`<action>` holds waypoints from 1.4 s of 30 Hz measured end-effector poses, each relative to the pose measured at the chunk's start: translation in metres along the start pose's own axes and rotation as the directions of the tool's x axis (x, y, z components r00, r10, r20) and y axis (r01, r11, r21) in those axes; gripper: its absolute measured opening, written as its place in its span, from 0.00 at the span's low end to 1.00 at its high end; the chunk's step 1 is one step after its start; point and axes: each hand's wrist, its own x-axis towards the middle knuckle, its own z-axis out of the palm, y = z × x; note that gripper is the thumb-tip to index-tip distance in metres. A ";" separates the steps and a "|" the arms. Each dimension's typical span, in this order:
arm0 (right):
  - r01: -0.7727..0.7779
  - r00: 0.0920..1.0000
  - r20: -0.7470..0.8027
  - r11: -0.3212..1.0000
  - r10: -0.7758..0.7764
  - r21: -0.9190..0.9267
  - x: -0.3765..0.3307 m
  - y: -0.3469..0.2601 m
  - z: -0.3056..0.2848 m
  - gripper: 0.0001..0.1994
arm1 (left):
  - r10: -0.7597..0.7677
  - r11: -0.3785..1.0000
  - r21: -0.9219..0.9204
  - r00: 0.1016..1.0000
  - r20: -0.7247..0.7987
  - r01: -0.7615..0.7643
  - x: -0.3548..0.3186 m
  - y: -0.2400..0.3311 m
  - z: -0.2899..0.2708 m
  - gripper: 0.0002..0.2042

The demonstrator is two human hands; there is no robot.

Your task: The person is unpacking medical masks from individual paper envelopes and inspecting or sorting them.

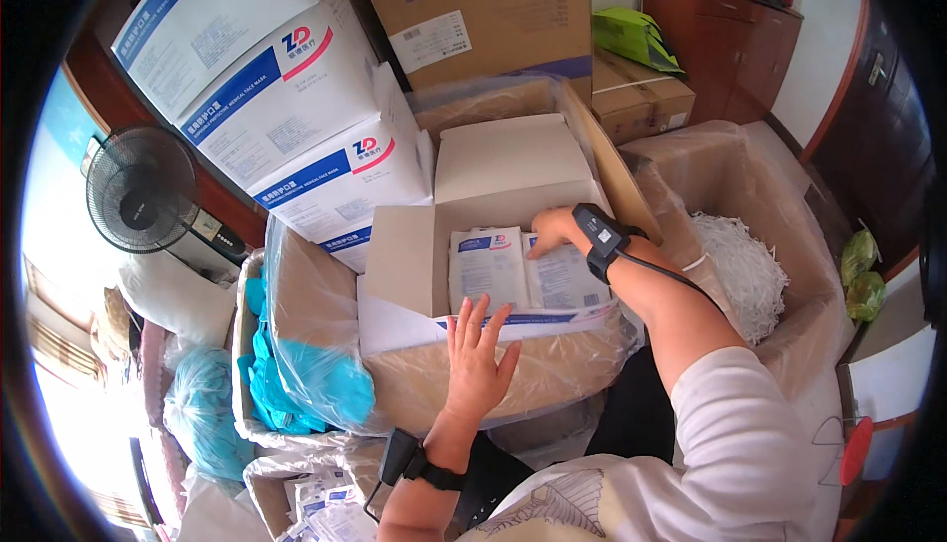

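An opened white cardboard box (404, 261) with raised flaps stands in front of me. Inside lie two stacks of flat white packets of face masks, a left stack (488, 271) and a right stack (567, 276). My right hand (558, 230) reaches into the box over the top of the right stack, its visible fingers apart and touching the upper packet. The rest of its fingers are hard to make out. My left hand (480, 355) is at the box's front wall, fingers spread, with nothing in it. Both wrists wear black strapped devices.
Closed white mask boxes (286, 69) are piled high at the left. The open box rests on a large plastic-lined carton (444, 384). Nearby are a carton with blue bags (266, 374), one with loose packets (330, 507), a carton of white strips (740, 276) and a fan (143, 192).
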 end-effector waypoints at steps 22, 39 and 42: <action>0.606 0.645 -0.615 0.794 -0.453 0.051 -0.204 0.013 -0.075 0.11 | -0.012 0.967 -0.252 0.982 -0.188 -0.036 0.015 0.010 -0.019 0.21; 0.610 0.792 -0.334 0.637 -0.511 0.472 -0.288 -0.072 0.006 0.14 | 0.290 0.952 -0.163 0.934 0.210 -0.259 -0.009 0.073 -0.108 0.07; 0.648 0.760 -0.187 0.706 -0.622 0.286 -0.276 -0.088 0.032 0.16 | 0.219 0.976 -0.083 0.876 0.429 -0.203 -0.041 0.068 -0.105 0.08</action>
